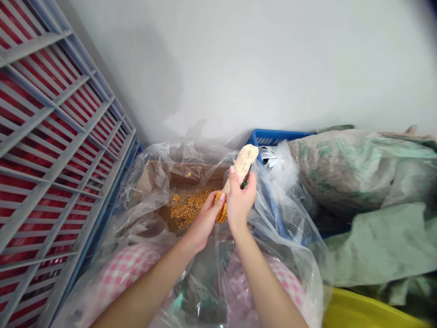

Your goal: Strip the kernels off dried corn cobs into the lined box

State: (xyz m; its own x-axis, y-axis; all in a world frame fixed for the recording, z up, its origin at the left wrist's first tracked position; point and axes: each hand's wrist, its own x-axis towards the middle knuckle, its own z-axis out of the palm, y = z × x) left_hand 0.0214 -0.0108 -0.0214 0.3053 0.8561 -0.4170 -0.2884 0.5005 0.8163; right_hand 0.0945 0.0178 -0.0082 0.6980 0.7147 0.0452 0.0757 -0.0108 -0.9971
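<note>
My right hand (241, 200) is wrapped around a pale, stripped corncob (247, 157) that slants up to the right. Something dark with a green spot (244, 184) shows by its fingers; its kind is unclear. Just below and to the left, my left hand (205, 221) is closed on an ear of corn (221, 214) with yellow kernels. Whether the stripped cob and the kernelled part are one piece cannot be told, as the hands cover where they meet. Loose corn kernels (187, 210) lie beneath in a cardboard box (198, 172) lined with clear plastic (136, 228).
A grey slatted crate (77, 136) with red behind it rises on the left. To the right are a blue crate (280, 134), a full sack (334, 164) and a yellow tub (362, 310). A white wall (239, 68) stands behind the box.
</note>
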